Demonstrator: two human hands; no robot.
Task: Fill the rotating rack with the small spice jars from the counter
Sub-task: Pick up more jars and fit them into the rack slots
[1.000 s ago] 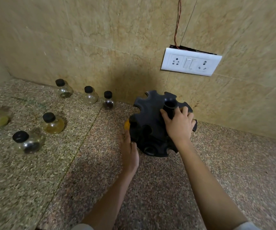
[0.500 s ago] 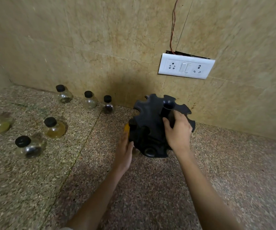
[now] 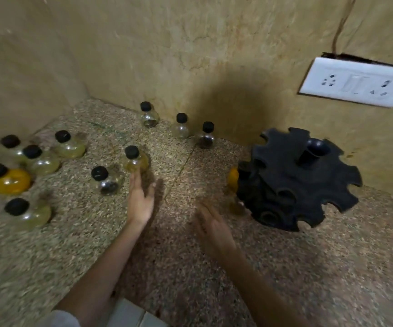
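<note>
The black rotating rack [image 3: 294, 180] stands on the counter at the right, near the wall. A jar with yellow contents [image 3: 233, 178] shows at its left side. Several small black-capped glass jars stand on the counter to the left. My left hand [image 3: 141, 199] is open, fingers stretched toward a jar with yellowish contents [image 3: 135, 161], fingertips at its base. A dark-filled jar [image 3: 104, 181] sits just left of that hand. My right hand [image 3: 214, 227] is open and empty, hovering left of the rack and apart from it.
Three jars [image 3: 181, 128] line the back wall. A cluster of jars [image 3: 34, 159] sits at the far left by the corner, one bright orange [image 3: 10, 180]. A white switch and socket plate [image 3: 356, 82] is on the wall above the rack. The speckled counter [image 3: 214, 279] extends toward me.
Both hands have left the rack. My left hand moved left to the yellowish jar, my right hand drew back. The view swung left, showing more jars.
</note>
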